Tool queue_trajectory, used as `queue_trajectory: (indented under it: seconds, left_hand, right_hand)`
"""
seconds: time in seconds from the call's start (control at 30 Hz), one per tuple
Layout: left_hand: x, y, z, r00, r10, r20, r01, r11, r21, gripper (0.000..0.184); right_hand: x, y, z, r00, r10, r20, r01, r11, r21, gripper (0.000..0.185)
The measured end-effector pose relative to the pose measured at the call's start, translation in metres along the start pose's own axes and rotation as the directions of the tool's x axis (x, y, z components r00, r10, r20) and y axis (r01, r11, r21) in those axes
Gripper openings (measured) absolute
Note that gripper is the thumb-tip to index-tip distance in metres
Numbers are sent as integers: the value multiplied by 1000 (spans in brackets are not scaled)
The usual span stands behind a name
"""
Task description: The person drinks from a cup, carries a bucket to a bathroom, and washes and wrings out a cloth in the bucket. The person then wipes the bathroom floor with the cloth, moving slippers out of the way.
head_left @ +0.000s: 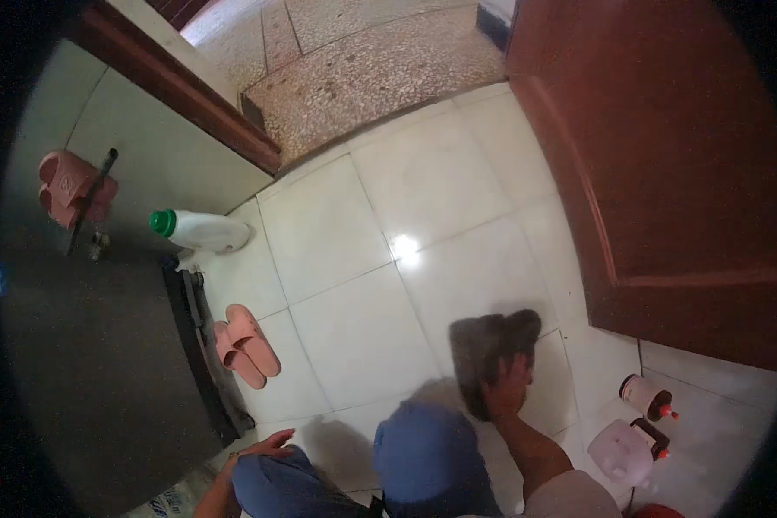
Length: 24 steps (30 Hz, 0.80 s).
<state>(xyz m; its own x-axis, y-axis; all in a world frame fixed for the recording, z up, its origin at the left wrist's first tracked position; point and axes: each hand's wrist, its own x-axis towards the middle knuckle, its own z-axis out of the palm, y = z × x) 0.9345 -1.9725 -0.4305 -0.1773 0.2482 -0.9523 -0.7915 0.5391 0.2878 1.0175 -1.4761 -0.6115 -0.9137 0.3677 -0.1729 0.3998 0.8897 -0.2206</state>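
On the pale floor tiles [345,345], toward the right, lies a dark grey-brown cloth [475,345], bunched and a little blurred. My right hand [509,386] reaches down onto it and holds it against the floor, its fingers smeared by motion over the cloth's right part. My left hand [270,445] rests on my left knee, fingers stretched out and nothing in it. My knees in blue trousers [432,457] show at the bottom between the two hands.
Pink slippers [249,345] stand left, beside a dark panel [95,345]. A white bottle with a green cap [203,230] is near the wall, below hanging pink slippers [73,186]. Several bottles [643,395] stand right, by the brown door [665,173]. A speckled threshold [371,95] lies ahead.
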Motion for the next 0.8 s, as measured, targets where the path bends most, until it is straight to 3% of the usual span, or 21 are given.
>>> queue_trajectory:
  seconds: [0.03, 0.07, 0.13, 0.17, 0.2, 0.23, 0.3, 0.37, 0.43, 0.53, 0.6, 0.67, 0.7, 0.77, 0.8]
  left_hand:
    - [7, 20, -2, 987, 15, 159, -26, 997, 70, 65]
    - [2, 58, 7, 987, 13, 162, -24, 998, 66, 65]
    - [-23, 147, 41, 952, 75, 296, -159, 949, 272, 63]
    - [-25, 174, 50, 954, 75, 292, -156, 951, 266, 63]
    - [-26, 199, 55, 920, 199, 337, -333, 852, 404, 61]
    - [-24, 214, 61, 865, 300, 402, -486, 700, 523, 60]
    - [-1, 228, 69, 822, 331, 463, -552, 664, 505, 57]
    - [30, 241, 71, 764, 367, 531, -629, 609, 484, 55]
    - [60, 246, 71, 801, 291, 524, -553, 694, 460, 50]
    - [108, 241, 58, 832, 325, 450, -502, 786, 361, 45]
    - [124, 260, 46, 856, 311, 413, -473, 794, 382, 44]
    - [156, 264, 31, 904, 354, 239, -401, 896, 190, 46]
    - [169, 268, 26, 905, 351, 239, -398, 898, 188, 46]
    - [195, 280, 19, 801, 596, -59, -541, 762, 355, 56]
    - [208, 285, 17, 800, 598, -54, -545, 761, 353, 56]
  right_hand:
    - [4, -5, -2, 1000, 2, 0, -2, 1000, 1, 69]
    - [11, -13, -6, 997, -56, 45, 55, 998, 22, 70]
    - [22, -28, -9, 987, -123, 105, 119, 992, 43, 71]
    - [36, -38, -9, 953, -279, 119, 274, 960, 57, 71]
    - [56, -51, -8, 897, -425, 122, 418, 905, 78, 70]
    - [79, -63, -10, 898, -424, 114, 416, 905, 86, 70]
    - [129, -87, -18, 837, -536, 108, 532, 844, 63, 76]
    - [180, -93, -24, 875, -477, 82, 479, 878, -1, 74]
    - [221, -88, -43, 942, -334, 26, 335, 939, -75, 74]
    - [258, -72, -55, 996, 22, -85, -18, 999, 47, 70]
    - [268, -71, -53, 948, 258, -185, -235, 962, 136, 67]
    - [277, -90, -36, 905, 331, -267, -292, 940, 177, 68]
    - [280, -102, -26, 844, 406, -350, -346, 912, 222, 70]
    - [287, -140, -5, 874, 288, -391, -224, 953, 203, 75]
    - [289, -176, -17, 926, 293, -239, -240, 944, 229, 78]
